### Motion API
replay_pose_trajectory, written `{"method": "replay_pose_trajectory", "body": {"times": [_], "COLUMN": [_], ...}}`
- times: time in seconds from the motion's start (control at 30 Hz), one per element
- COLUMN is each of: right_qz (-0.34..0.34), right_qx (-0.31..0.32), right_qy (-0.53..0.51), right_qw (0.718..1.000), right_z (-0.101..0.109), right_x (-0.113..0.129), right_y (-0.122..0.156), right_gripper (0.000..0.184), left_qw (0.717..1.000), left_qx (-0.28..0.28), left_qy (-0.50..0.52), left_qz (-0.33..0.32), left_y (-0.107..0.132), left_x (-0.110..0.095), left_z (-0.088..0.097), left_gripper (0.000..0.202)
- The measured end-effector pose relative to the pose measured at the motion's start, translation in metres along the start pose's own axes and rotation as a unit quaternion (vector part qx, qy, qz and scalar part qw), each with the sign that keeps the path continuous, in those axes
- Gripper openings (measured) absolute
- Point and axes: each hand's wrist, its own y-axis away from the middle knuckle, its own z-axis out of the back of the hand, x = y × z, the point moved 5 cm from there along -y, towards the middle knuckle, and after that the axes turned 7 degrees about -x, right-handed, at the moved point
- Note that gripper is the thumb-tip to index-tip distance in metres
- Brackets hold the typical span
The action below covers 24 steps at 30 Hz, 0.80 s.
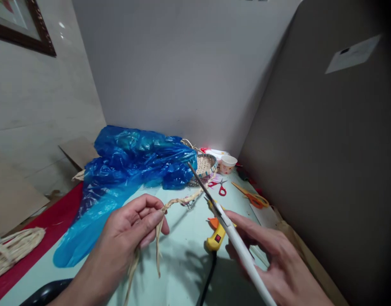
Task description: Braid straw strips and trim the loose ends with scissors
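A braided straw cord (176, 201) is pinched between the thumb and fingers of my left hand (138, 223), with loose strand ends hanging below. From there the cord stretches to the upper right, toward a small woven basket (205, 165). My right hand (268, 250) is wrapped round a pair of white-handled scissors (238, 244), seen edge-on, with narrow dark blades pointing up and left. The blade tips overlap the cord in the picture; whether they touch it I cannot tell. Behind the scissors lies a yellow glue gun (217, 238) with a black cable.
A crumpled blue plastic bag (134, 165) covers the back left of the table. Red-handled scissors (222, 189), orange scissors (254, 197) and a paper cup (228, 165) stand or lie at the back right. Bundled straw (15, 253) lies at left. Grey panels rise behind and right.
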Motion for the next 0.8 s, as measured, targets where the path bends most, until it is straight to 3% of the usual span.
{"method": "replay_pose_trajectory", "body": {"times": [0.13, 0.33, 0.47, 0.53, 0.8], "right_qz": [0.127, 0.191, 0.212, 0.210, 0.257], "right_qx": [-0.047, -0.033, -0.045, -0.035, -0.076], "right_qy": [0.100, 0.224, 0.272, 0.279, 0.307], "right_qw": [0.986, 0.955, 0.938, 0.936, 0.913], "right_z": [-0.002, -0.017, -0.020, -0.020, -0.015], "right_x": [0.002, -0.001, 0.000, 0.000, 0.007], "right_y": [0.011, 0.018, 0.018, 0.017, 0.019], "right_gripper": [0.042, 0.057, 0.057, 0.058, 0.049], "left_qw": [0.988, 0.950, 0.945, 0.946, 0.975], "left_qx": [0.010, 0.014, 0.063, 0.069, -0.011], "left_qy": [0.119, 0.248, 0.267, 0.265, 0.198], "left_qz": [0.094, 0.187, 0.176, 0.173, 0.100], "left_y": [0.004, 0.007, 0.010, 0.011, 0.015], "left_x": [0.012, 0.023, 0.027, 0.028, 0.013], "left_z": [-0.003, -0.004, -0.009, -0.010, -0.009], "left_gripper": [0.025, 0.027, 0.012, 0.015, 0.028]}}
